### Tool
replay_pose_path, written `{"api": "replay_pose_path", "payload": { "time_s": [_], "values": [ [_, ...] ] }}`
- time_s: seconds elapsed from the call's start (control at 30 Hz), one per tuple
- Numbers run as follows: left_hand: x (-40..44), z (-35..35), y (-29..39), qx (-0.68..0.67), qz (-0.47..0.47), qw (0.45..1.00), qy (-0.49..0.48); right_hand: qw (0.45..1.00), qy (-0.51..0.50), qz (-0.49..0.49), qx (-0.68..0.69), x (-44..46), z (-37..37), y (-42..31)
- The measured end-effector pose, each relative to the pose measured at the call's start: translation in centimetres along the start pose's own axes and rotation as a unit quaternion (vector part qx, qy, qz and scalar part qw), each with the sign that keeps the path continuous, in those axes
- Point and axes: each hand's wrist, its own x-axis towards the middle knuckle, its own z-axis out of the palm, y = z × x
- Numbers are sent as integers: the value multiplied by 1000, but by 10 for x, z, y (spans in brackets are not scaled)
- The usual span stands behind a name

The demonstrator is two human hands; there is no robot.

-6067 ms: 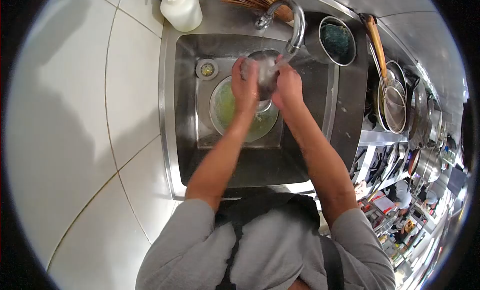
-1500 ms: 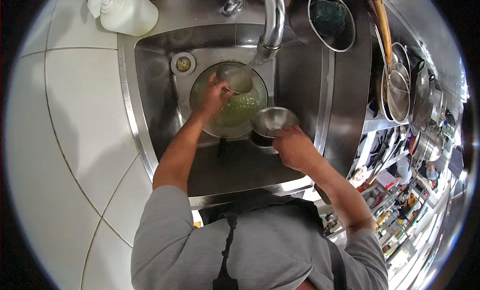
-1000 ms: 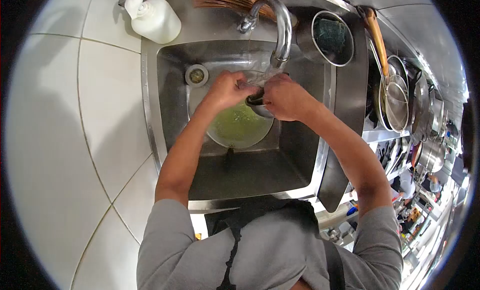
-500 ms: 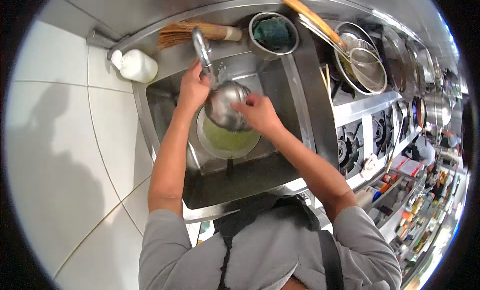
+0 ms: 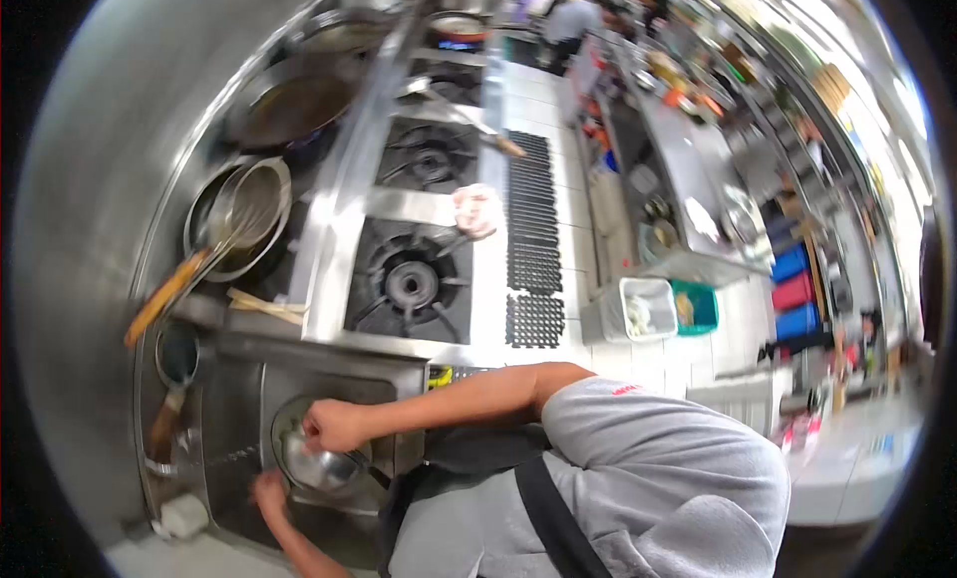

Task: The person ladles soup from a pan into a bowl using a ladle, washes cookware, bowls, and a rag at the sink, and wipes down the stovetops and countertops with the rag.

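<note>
Head: right hand [image 5: 336, 426] on metal bowl [image 5: 324, 471]

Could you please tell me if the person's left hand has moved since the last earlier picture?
Yes. The left hand was right at the faucet; now it is clearly apart from it, shifted toward the person's body.

Left hand [image 5: 268, 493] blurred, its forearm [image 5: 301, 550] cut off at bottom edge; right hand [image 5: 335, 426] hides part of blurred metal bowl [image 5: 327, 468]
</note>
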Motion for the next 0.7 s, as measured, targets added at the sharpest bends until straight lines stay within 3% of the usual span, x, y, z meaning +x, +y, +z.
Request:
{"api": "replay_pose_path", "payload": {
  "time_s": [0.03, 0.07, 0.13, 0.2, 0.3, 0.37, 0.4, 0.47, 0.6, 0.7],
  "values": [
    [-31, 5, 34, -68, -5, 998, -10, 999, 0, 2, 37, -29, -22, -13],
    [-25, 13, 29, -143, -46, 982, -115, 999, -3, 0, 54, -50, -43, -14],
    [-66, 33, 97, -359, -32, 913, -189, 998, 28, 9, 52, -107, -91, -24],
    [-106, 54, 190, -370, 62, 894, -243, 999, 50, -8, -10, -163, -136, -23],
    [-130, 112, 309, -418, 88, 793, -434, 981, 33, -47, -186, -245, -197, -21],
    [-124, 158, 375, -412, 80, 696, -582, 955, 14, -19, -296, -294, -218, -23],
    [-154, 171, 429, -364, 101, 716, -587, 937, 11, -8, -350, -319, -226, -28],
    [-177, 218, 497, -330, 44, 733, -594, 879, -41, 8, -474, -353, -239, -12],
    [-202, 296, 589, -191, 126, 731, -642, 836, -33, 21, -548, -433, -257, -13],
    [-181, 362, 623, -61, 6, 722, -689, 822, -15, 46, -568, -478, -271, -19]
  ]
}}
